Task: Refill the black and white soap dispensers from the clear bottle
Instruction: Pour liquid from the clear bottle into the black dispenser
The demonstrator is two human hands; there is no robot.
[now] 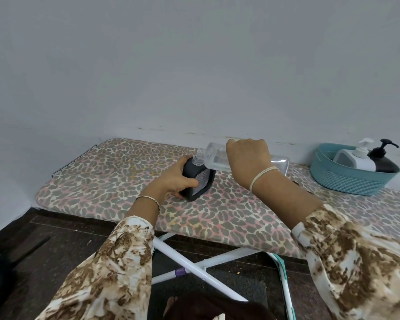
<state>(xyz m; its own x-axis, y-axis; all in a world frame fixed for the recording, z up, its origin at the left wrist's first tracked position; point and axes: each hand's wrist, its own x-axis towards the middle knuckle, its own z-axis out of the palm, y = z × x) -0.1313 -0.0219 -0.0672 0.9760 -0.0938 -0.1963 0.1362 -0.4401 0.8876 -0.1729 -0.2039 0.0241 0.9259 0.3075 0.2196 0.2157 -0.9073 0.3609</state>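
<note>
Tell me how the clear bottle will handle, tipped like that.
The clear bottle looks like thin plastic, so it probably flexes if the right hand squeezes. It seems mostly empty, so likely light. Lying nearly flat with its neck at the black dispenser, any liquid probably shifts as it tilts.

Long padded ironing board [102, 176] in a leopard-print fabric cover of grey, cream and pink, set lengthwise against a pale wall [194, 77]. Thin dark wire rest [74, 160] at the left end. Propped on crossed white metal legs [194, 262] over a dark floor [56, 239]. Near the middle, toward the wall side, a squat black plastic soap dispenser [203, 181] with its pump off, base down on the cover. At the far right end, an oval teal woven-look plastic basket [346, 181], well apart from the dispenser.
</note>
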